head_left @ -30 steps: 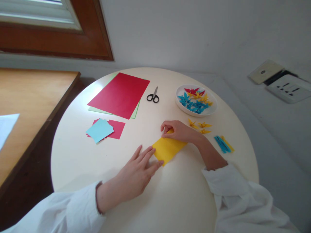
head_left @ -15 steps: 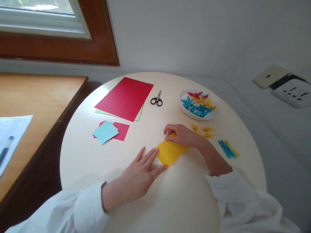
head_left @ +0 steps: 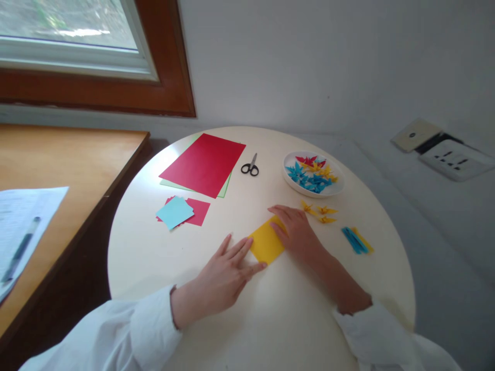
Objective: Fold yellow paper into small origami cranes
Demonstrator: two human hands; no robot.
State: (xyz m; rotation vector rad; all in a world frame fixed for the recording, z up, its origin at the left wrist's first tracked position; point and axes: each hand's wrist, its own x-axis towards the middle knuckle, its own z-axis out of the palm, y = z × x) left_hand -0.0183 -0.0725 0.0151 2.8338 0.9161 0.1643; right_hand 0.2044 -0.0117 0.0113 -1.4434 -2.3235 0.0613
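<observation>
A yellow sheet of paper (head_left: 266, 243) lies on the round white table between my hands. My left hand (head_left: 220, 273) rests palm down with its fingers spread, the fingertips touching the paper's left edge and near corner. On the opposite side, my right hand (head_left: 297, 232) lies over the paper's right edge, fingers stretched out and the thumb on top of the sheet. That edge is hidden under the hand. Just beyond my right hand are several yellow paper cranes (head_left: 324, 210).
A white dish (head_left: 313, 195) holds blue, yellow and red folded cranes. Black-handled scissors (head_left: 250, 167) lie left of it. Large red paper (head_left: 204, 165) covers green sheets. Light-blue squares (head_left: 175, 212) top red ones. Blue strips (head_left: 353, 240) lie right. A wooden desk (head_left: 88, 165) stands left.
My right hand has gone from a pinch at the paper's far corner to lying flatter along its right edge, nearer to me. My left hand stays on the paper. The camera view has shifted slightly.
</observation>
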